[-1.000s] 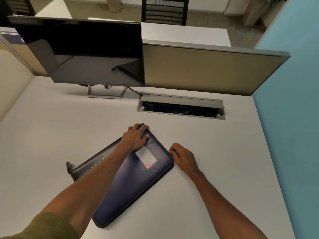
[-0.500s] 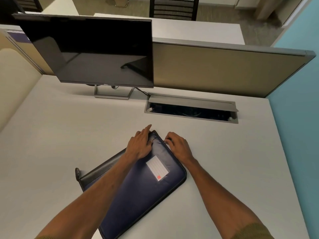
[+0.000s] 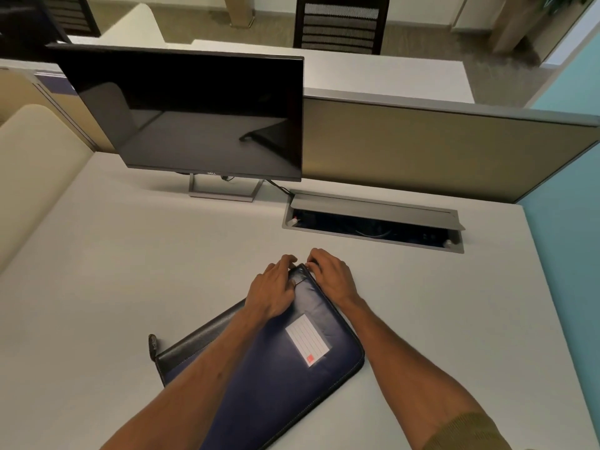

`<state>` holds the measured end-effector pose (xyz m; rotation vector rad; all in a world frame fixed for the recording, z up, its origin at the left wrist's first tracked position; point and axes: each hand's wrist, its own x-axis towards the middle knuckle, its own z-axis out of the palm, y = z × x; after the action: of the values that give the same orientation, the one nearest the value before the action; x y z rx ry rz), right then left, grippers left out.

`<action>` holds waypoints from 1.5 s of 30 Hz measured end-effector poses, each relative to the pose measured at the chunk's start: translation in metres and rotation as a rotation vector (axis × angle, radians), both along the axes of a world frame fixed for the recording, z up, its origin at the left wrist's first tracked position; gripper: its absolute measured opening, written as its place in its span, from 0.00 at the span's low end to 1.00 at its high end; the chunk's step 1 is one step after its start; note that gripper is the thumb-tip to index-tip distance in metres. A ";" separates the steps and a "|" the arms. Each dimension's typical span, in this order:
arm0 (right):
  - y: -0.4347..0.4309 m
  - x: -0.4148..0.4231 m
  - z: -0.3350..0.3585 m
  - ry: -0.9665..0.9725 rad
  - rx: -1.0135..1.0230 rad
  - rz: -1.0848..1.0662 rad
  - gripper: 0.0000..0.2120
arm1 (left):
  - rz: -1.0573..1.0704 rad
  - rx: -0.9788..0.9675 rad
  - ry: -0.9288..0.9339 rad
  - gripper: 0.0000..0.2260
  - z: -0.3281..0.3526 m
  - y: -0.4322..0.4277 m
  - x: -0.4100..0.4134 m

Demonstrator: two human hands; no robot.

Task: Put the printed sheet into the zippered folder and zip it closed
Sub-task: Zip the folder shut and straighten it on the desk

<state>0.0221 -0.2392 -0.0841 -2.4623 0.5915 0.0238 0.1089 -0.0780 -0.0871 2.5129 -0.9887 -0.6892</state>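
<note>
A dark blue zippered folder (image 3: 279,378) lies closed and slanted on the white desk, with a black spine along its left edge and a white lined label (image 3: 306,340) with a red mark on its cover. My left hand (image 3: 271,290) presses flat on the folder's far corner. My right hand (image 3: 331,274) pinches at that same far corner, where the zipper track runs; the pull itself is hidden by my fingers. No printed sheet is visible.
A dark monitor (image 3: 194,115) on a metal stand sits at the back left. An open cable tray (image 3: 373,222) is sunk into the desk behind the folder. A tan partition (image 3: 438,151) and a blue wall (image 3: 571,254) bound the desk.
My right hand has slid along the folder's right edge from its near right corner up to the far corner, beside my left hand. The left hand stayed pressed on the folder.
</note>
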 end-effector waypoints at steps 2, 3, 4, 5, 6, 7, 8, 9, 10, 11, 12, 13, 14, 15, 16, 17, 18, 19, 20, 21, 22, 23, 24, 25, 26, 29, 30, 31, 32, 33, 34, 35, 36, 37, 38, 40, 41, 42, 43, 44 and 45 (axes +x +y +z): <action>0.001 0.001 0.000 0.014 -0.001 -0.018 0.10 | -0.007 0.003 0.000 0.21 0.001 0.000 0.001; 0.002 0.001 0.000 0.021 -0.003 -0.026 0.10 | -0.009 0.003 0.001 0.21 0.002 0.000 0.000; 0.002 0.001 0.001 0.027 -0.007 -0.034 0.11 | -0.010 0.003 0.001 0.21 0.002 0.000 -0.001; 0.003 0.002 0.001 0.030 -0.013 -0.042 0.11 | -0.012 0.004 0.001 0.22 0.003 0.000 -0.002; 0.004 0.001 0.002 0.029 -0.020 -0.048 0.11 | -0.015 0.007 -0.001 0.23 0.003 0.001 -0.003; 0.005 0.001 0.003 0.026 -0.025 -0.056 0.10 | -0.019 0.012 0.000 0.24 0.004 0.002 -0.004; 0.006 0.000 0.004 0.025 -0.027 -0.065 0.10 | -0.025 0.017 0.004 0.24 0.004 0.003 -0.005; 0.008 0.000 0.004 0.026 -0.029 -0.076 0.10 | -0.034 0.023 0.011 0.25 0.004 0.004 -0.005; 0.009 -0.001 0.005 0.030 -0.030 -0.086 0.10 | -0.045 0.030 0.018 0.26 0.005 0.005 -0.005; 0.010 0.000 0.006 0.038 -0.029 -0.095 0.10 | -0.057 0.040 0.024 0.27 0.006 0.006 -0.005; 0.011 0.000 0.008 0.050 -0.029 -0.102 0.10 | -0.069 0.049 0.029 0.27 0.008 0.007 -0.004; 0.012 0.001 0.011 0.063 -0.031 -0.107 0.11 | -0.078 0.056 0.035 0.27 0.009 0.008 -0.003; 0.012 0.001 0.014 0.073 -0.032 -0.112 0.12 | -0.084 0.062 0.042 0.27 0.010 0.008 -0.003; 0.013 0.001 0.017 0.080 -0.026 -0.121 0.15 | -0.089 0.069 0.051 0.27 0.011 0.009 -0.003; 0.014 -0.001 0.020 0.087 -0.016 -0.133 0.17 | -0.094 0.080 0.058 0.27 0.013 0.011 -0.004; 0.015 -0.003 0.023 0.096 -0.012 -0.143 0.18 | -0.098 0.095 0.061 0.27 0.014 0.013 -0.005; 0.016 -0.006 0.025 0.106 -0.016 -0.148 0.18 | -0.100 0.112 0.062 0.28 0.015 0.015 -0.007; 0.018 -0.010 0.027 0.113 -0.024 -0.151 0.17 | -0.098 0.130 0.063 0.29 0.017 0.019 -0.008; 0.020 -0.015 0.029 0.117 -0.031 -0.157 0.16 | -0.092 0.145 0.064 0.30 0.018 0.023 -0.011; 0.023 -0.020 0.032 0.121 -0.033 -0.166 0.16 | -0.086 0.158 0.063 0.31 0.020 0.027 -0.013; 0.027 -0.027 0.034 0.124 -0.035 -0.180 0.16 | -0.079 0.172 0.059 0.31 0.021 0.032 -0.014; 0.031 -0.034 0.035 0.121 -0.043 -0.198 0.16 | -0.068 0.188 0.051 0.31 0.022 0.038 -0.016; 0.036 -0.043 0.037 0.110 -0.058 -0.224 0.16 | -0.053 0.203 0.040 0.31 0.024 0.045 -0.018; 0.041 -0.053 0.037 0.093 -0.083 -0.266 0.15 | -0.035 0.218 0.027 0.31 0.026 0.053 -0.019; 0.046 -0.064 0.037 0.073 -0.119 -0.324 0.14 | -0.018 0.233 0.012 0.30 0.027 0.061 -0.020; 0.062 -0.105 0.036 0.080 -0.251 -0.523 0.20 | 0.018 0.281 -0.016 0.28 0.032 0.088 -0.024; 0.067 -0.120 0.036 0.121 -0.282 -0.560 0.25 | 0.033 0.295 -0.024 0.28 0.034 0.096 -0.026; 0.072 -0.134 0.035 0.167 -0.297 -0.578 0.28 | 0.050 0.305 -0.037 0.27 0.034 0.103 -0.028; 0.077 -0.146 0.032 0.214 -0.290 -0.583 0.30 | 0.065 0.314 -0.051 0.26 0.035 0.109 -0.029; 0.082 -0.158 0.028 0.253 -0.266 -0.580 0.31 | 0.078 0.321 -0.063 0.25 0.036 0.114 -0.031; 0.088 -0.169 0.023 0.282 -0.233 -0.568 0.31 | 0.088 0.323 -0.070 0.25 0.037 0.117 -0.033; 0.096 -0.178 0.018 0.302 -0.203 -0.542 0.31 | 0.098 0.322 -0.071 0.25 0.037 0.120 -0.035; 0.105 -0.186 0.012 0.315 -0.174 -0.503 0.31 | 0.105 0.319 -0.070 0.25 0.038 0.122 -0.037; 0.116 -0.192 0.007 0.326 -0.140 -0.467 0.32 | 0.109 0.316 -0.068 0.26 0.038 0.123 -0.039; 0.126 -0.196 0.005 0.332 -0.095 -0.450 0.33 | 0.110 0.314 -0.063 0.26 0.039 0.123 -0.041; 0.143 -0.199 0.002 0.331 0.017 -0.479 0.33 | 0.105 0.318 -0.045 0.27 0.042 0.123 -0.044; 0.147 -0.197 0.003 0.321 0.073 -0.520 0.32 | 0.102 0.326 -0.038 0.28 0.043 0.122 -0.046; 0.148 -0.194 0.006 0.304 0.126 -0.573 0.31 | 0.100 0.335 -0.036 0.27 0.044 0.122 -0.047; 0.146 -0.189 0.009 0.281 0.178 -0.632 0.30 | 0.100 0.343 -0.037 0.27 0.045 0.122 -0.047; 0.143 -0.184 0.013 0.254 0.229 -0.695 0.28 | 0.101 0.347 -0.040 0.25 0.046 0.122 -0.048; 0.138 -0.179 0.017 0.228 0.272 -0.757 0.25 | 0.102 0.346 -0.040 0.25 0.046 0.123 -0.049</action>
<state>-0.1571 -0.1015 -0.0671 -1.8561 1.4756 0.0773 0.0601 0.0447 -0.0414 2.8614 -0.8033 -0.8427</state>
